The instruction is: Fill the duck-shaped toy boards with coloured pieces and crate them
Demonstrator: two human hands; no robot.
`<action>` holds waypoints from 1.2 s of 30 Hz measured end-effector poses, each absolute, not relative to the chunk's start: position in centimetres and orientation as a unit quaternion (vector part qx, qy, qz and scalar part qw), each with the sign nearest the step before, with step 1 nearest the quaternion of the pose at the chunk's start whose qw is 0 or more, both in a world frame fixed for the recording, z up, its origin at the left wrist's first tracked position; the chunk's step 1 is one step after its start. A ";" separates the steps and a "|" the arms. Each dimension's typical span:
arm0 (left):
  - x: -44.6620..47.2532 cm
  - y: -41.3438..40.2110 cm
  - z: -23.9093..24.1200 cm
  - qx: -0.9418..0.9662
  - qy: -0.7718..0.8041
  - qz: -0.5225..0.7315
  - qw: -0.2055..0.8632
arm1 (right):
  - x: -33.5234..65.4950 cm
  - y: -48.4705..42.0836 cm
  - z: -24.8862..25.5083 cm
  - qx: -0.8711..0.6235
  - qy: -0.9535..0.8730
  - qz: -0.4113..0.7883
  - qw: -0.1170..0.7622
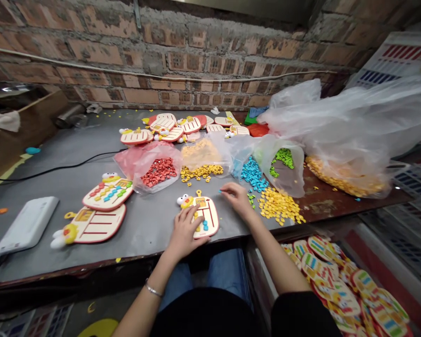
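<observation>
A cream toy board (213,213) with a red rim, slots and a yellow duck-like head lies before me on the grey table. My left hand (187,229) holds it, fingers over its left side and thumb along the near edge. Blue sliding pieces (205,225) sit in one slot, with yellow ones partly hidden under my fingers. Just right of the board, my right hand (236,199) pinches a small blue piece (220,191) between thumb and fingertips. Near that hand are a blue heap (253,174) and a loose yellow heap (279,206).
Bags of red pieces (159,172), yellow pieces (201,172) and green pieces (283,159) lie behind the board. More boards (170,133) are piled toward the brick wall. Two boards (101,224) overlap at left beside a white box (28,224). A crate of filled boards (337,281) stands lower right.
</observation>
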State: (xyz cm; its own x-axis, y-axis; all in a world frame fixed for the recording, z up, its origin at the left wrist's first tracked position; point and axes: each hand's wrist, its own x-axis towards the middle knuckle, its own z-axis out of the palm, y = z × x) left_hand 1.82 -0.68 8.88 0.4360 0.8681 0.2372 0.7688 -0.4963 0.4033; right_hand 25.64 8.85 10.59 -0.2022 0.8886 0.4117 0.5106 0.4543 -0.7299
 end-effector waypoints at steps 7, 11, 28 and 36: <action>1.9 -0.8 8.8 0.842 0.486 0.207 0.108 | 21.1 7.9 8.8 -0.440 -0.828 0.158 0.309; 1.9 -0.8 8.9 0.838 0.491 0.208 0.114 | 21.9 7.3 8.8 -0.399 -0.859 0.145 0.285; 2.1 -0.7 8.9 0.815 0.510 0.231 0.150 | 20.5 4.9 8.8 -0.424 -0.722 0.411 0.361; 2.0 -0.7 9.0 0.832 0.498 0.207 0.131 | 28.6 5.4 11.2 -0.533 -0.680 0.279 0.418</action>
State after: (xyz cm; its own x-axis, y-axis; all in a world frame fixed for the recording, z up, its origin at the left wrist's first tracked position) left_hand 2.05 -0.67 9.02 0.4187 0.8827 0.2135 0.7747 -0.4698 0.4232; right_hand 28.62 5.40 11.17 -0.0818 0.9589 0.2719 0.4920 0.2761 -0.8257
